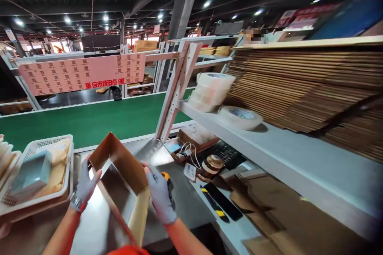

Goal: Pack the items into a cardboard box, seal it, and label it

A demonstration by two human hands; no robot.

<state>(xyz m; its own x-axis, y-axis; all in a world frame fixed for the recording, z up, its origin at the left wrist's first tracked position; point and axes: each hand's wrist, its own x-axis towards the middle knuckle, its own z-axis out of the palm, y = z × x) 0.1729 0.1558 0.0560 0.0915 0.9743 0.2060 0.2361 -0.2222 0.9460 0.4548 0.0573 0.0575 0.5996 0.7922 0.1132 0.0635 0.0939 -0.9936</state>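
Observation:
A brown cardboard box (pixel 121 161), opened into a sleeve with both ends showing, stands tilted on the grey work table (pixel 191 203). My left hand (pixel 85 183), in a pale glove with a wristwatch, grips the box's left wall. My right hand (pixel 160 195), gloved too, presses on its right wall near the flap. Just behind my right hand lies a yellow and black tape dispenser (pixel 167 179).
A white basket (pixel 64 191) with a grey-green box and padded envelopes stands at left. A green conveyor belt (pixel 89 121) runs behind. At right, a shelf (pixel 284 147) carries tape rolls (pixel 212 89) and stacked flat cardboard (pixel 314 91). A keyboard (pixel 223 153) and flat cartons lie beneath.

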